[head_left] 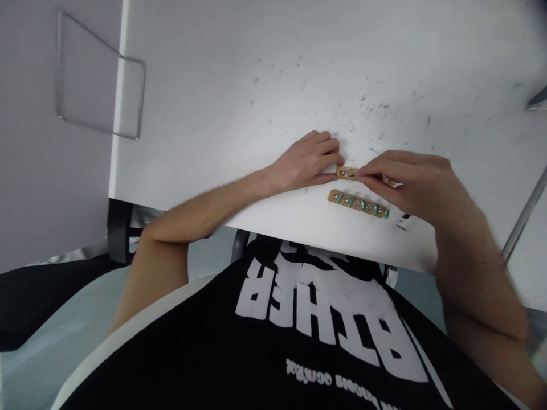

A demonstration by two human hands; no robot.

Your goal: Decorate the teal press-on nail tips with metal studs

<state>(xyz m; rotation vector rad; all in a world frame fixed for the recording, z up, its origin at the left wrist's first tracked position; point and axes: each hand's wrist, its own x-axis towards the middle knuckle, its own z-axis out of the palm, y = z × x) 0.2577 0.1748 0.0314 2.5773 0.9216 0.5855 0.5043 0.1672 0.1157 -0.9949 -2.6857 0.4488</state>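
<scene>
My left hand (308, 159) is closed, its thumb and index finger pinching the left end of a narrow tan strip (343, 172) that has shiny round metal spots. Over the same strip, my right hand (412, 176) has its thumb and fingertips pressed together. What lies between those fingertips is too small to make out, and the hand hides much of the strip's right part. Just below, nearer my body, a second tan strip (358, 204) rests on the white table (205, 114), carrying a row of several green pieces among shiny spots.
A small black-and-white piece (403, 221) lies by my right wrist. Dark greenish crumbs (376, 105) are scattered across the table beyond my hands. At the left, a bent metal wire frame (142, 97) straddles the table's edge. A metal rod (523, 216) slants at the right.
</scene>
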